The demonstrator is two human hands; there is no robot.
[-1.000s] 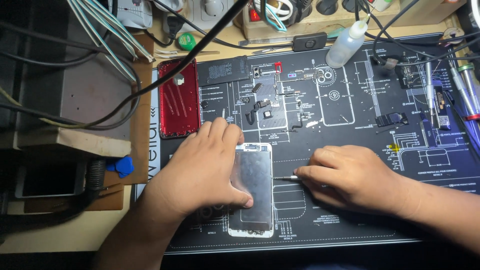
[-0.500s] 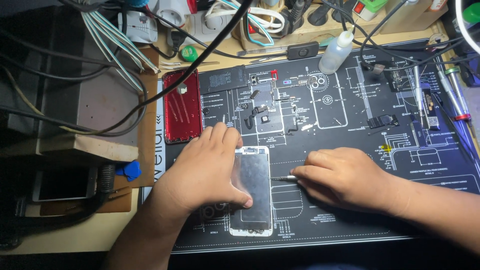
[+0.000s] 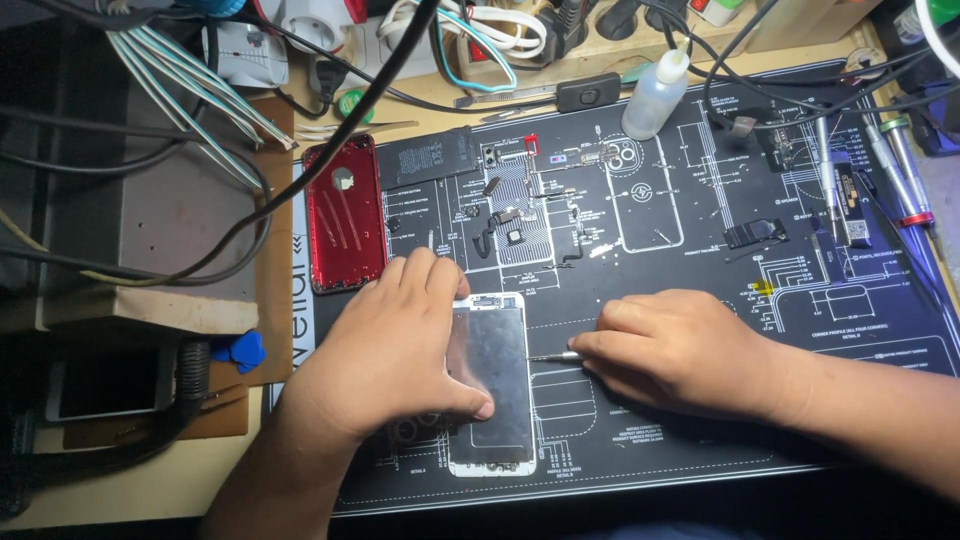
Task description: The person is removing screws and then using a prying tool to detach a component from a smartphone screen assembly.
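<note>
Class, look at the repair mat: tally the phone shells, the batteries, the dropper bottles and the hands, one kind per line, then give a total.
Phone shells: 2, the red back housing and the silver screen frame
Black battery: 1
Dropper bottle: 1
Hands: 2, left hand, right hand
Total: 6

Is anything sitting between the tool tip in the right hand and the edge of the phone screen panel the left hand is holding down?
Nothing visible. The thin tool in the right hand points straight at the right edge of the screen panel, over bare mat. The left hand lies on the panel's left side, away from that edge.
</note>
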